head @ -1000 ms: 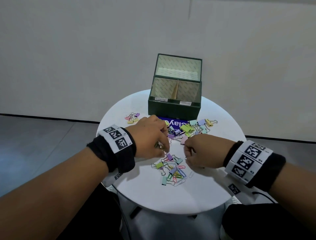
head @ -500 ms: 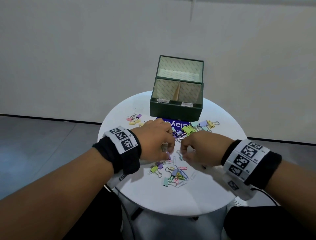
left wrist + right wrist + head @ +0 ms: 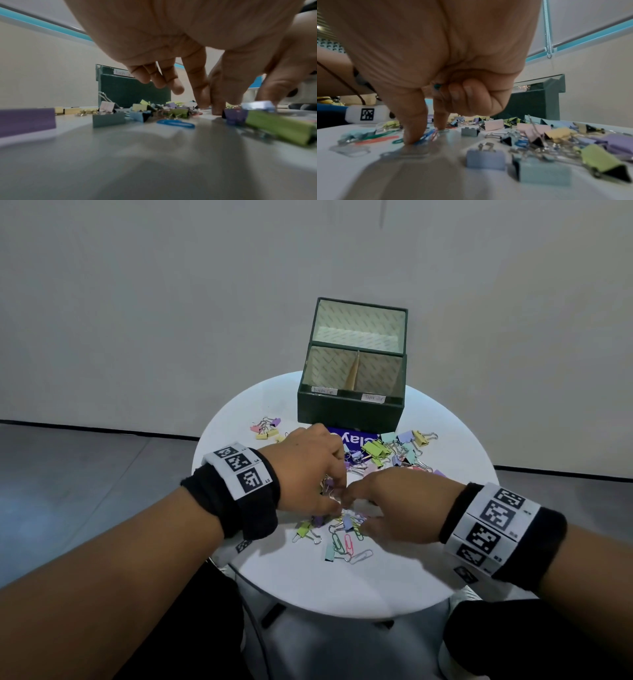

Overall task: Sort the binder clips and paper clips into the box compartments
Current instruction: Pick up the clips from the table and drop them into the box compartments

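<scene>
While your left hand point(image 3: 305, 474) fingers reach down uncurled, your right hand point(image 3: 397, 505) pinches coloured wire paper clips point(image 3: 428, 134), dark green cardboard box point(image 3: 349, 414) at 12.

Round white table point(image 3: 394, 587) strewn with clips.
A green box point(image 3: 349, 414) stands at 12 o'clock, a blue card point(image 3: 356, 440) touching its near wall. Binder clips point(image 3: 394, 448) heap at 1 o'clock beside the card; a few clips point(image 3: 265, 428) sit apart at 10 o'clock. Paper clips point(image 3: 346, 542) and more binder clips lie mixed at the centre, where both hands come down.
</scene>
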A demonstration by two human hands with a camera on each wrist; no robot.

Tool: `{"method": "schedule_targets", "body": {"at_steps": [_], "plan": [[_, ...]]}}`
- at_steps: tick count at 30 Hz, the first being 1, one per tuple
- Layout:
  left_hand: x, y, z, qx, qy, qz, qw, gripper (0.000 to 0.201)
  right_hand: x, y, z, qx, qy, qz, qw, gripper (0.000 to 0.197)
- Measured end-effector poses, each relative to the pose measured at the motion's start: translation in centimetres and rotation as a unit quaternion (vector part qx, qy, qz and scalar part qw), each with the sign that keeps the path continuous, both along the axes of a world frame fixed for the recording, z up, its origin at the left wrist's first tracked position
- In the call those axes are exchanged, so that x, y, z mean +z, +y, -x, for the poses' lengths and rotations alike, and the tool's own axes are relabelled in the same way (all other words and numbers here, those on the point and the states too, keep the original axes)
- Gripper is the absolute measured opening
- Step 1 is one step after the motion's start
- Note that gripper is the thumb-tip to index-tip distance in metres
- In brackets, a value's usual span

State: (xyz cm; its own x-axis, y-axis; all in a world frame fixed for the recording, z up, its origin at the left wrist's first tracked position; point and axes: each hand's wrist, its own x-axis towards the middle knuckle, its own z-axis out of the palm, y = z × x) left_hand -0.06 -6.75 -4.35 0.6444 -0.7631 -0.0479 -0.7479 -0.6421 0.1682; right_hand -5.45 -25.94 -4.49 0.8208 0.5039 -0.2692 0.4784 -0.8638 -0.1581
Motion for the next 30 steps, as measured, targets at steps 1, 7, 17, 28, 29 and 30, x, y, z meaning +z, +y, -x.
{"method": "schedule_targets", "body": {"at_steps": [1, 7, 17, 28, 29, 30], "plan": [[0.0, -0.1, 0.1, 0.002, 0.003, -0.019, 1.0, 0.029, 0.0, -0.1, -0.1, -0.017, 0.0, -0.001, 1.0, 0.031], [-0.2, -0.3, -0.1, -0.019, -0.019, -0.029, 0.999, 0.017, -0.4, -0.3, -1.1, -0.071, 0.045, 0.008, 0.996, 0.01], [0.0, 0.0, -0.2, 0.036, -0.02, 0.01, 0.999, 0.005, 3.6, -2.3, -3.1, -0.148, 0.091, -0.132, 0.976, 0.012], [-0.8, 0.3, -1.2, 0.033, -0.021, 0.018, 0.999, 0.012, 7.0, -3.5, -14.6, -0.252, -0.135, -0.09, 0.954, 0.017], [-0.8, 0.3, -1.1, 0.036, -0.021, 0.016, 0.999, 0.012, 7.0, -3.4, -15.0, -0.245, -0.134, -0.091, 0.956, 0.017], [-0.7, 0.3, -1.1, 0.039, -0.021, 0.016, 0.999, 0.012, 7.0, -3.3, -15.2, -0.241, -0.132, -0.104, 0.956, 0.02]]}}
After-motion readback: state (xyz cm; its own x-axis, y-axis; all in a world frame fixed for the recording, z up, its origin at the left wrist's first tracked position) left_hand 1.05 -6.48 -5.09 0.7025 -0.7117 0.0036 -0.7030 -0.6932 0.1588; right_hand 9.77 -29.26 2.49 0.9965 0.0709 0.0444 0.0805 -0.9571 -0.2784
